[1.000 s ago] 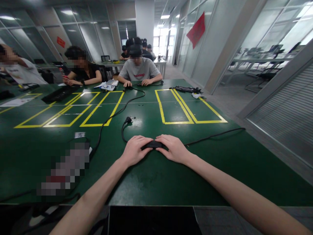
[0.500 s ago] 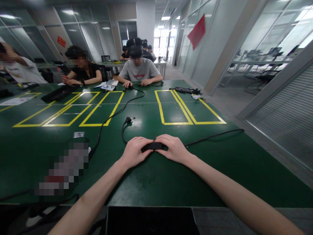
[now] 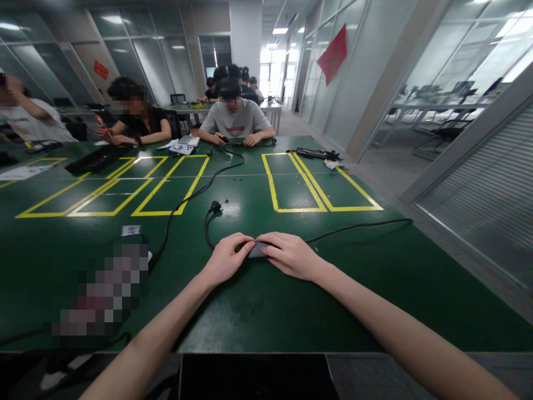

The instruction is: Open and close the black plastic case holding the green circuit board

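A dark power adapter (image 3: 257, 251) lies low over the green table (image 3: 250, 311), its greyish face showing between my hands. My left hand (image 3: 228, 258) is closed on its left end, thumb and fingers pinched together. From the other side my right hand (image 3: 291, 255) grips it, fingers laid across the top and thumb at the near side. Both ends of the adapter are hidden by my hands. Beyond my left hand, a black cord curves to a plug (image 3: 215, 207) on the table. Another thin black cable (image 3: 358, 226) runs out to the right from behind my right hand.
A blurred-out long object (image 3: 106, 289) with a cord lies left of my arms. Yellow tape outlines (image 3: 300, 210) mark the table. A folded black stand (image 3: 315, 154) lies at the far right. A co-worker in a grey shirt (image 3: 235, 119) sits opposite, handling dark items.
The adapter has turned, so a broader, greyer face shows now. My right fingers have shifted left over its top. Across the table, the co-worker's hand has lifted a small dark object.
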{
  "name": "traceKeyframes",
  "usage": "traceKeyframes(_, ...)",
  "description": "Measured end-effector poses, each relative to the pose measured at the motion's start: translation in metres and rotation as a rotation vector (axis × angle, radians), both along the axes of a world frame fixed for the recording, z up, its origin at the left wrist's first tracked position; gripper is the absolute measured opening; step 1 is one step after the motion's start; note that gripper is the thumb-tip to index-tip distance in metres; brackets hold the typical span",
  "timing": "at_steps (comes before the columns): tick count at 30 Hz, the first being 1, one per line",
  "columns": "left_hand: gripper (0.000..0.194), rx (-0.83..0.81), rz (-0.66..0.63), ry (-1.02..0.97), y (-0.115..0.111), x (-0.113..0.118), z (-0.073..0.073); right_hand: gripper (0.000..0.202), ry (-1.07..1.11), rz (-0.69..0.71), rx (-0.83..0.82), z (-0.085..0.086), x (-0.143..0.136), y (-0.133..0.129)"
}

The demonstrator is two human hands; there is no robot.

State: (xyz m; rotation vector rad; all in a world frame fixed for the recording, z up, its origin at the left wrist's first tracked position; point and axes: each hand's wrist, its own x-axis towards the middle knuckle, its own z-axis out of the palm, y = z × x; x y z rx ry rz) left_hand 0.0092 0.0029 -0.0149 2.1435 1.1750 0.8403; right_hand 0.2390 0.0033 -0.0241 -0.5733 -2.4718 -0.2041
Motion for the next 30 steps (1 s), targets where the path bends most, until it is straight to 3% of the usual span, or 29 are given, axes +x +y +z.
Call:
traceKeyframes(4,0.023,0.095,-0.017,0.010,-0.001,-0.002,-0.003,0.032,0.132,-0.066,-0.347,-0.004,0.001,0.001)
traceKeyframes(8,0.023,0.216,-0.029,0.055,-0.002,-0.002,-0.008,0.023,0.242,-0.198,-0.582,-0.006,0.000,0.004)
traceKeyframes(11,0.021,0.271,-0.059,0.089,-0.002,-0.002,-0.011,0.024,0.254,-0.227,-0.619,-0.004,-0.001,0.004)
traceKeyframes(15,0.048,0.368,-0.149,0.183,-0.004,-0.002,-0.014,0.034,0.320,-0.270,-0.714,-0.002,-0.003,0.001)
traceKeyframes(22,0.049,0.642,-0.196,0.323,-0.003,-0.004,-0.012,0.051,0.495,-0.350,-0.779,-0.006,-0.007,0.002)
traceKeyframes(27,0.039,0.626,-0.229,0.336,-0.004,-0.003,-0.006,0.044,0.444,-0.307,-0.810,-0.004,-0.004,0.000)
traceKeyframes(30,0.034,0.560,-0.194,0.299,-0.005,-0.002,-0.005,0.026,0.363,-0.201,-0.694,-0.001,0.001,-0.004)
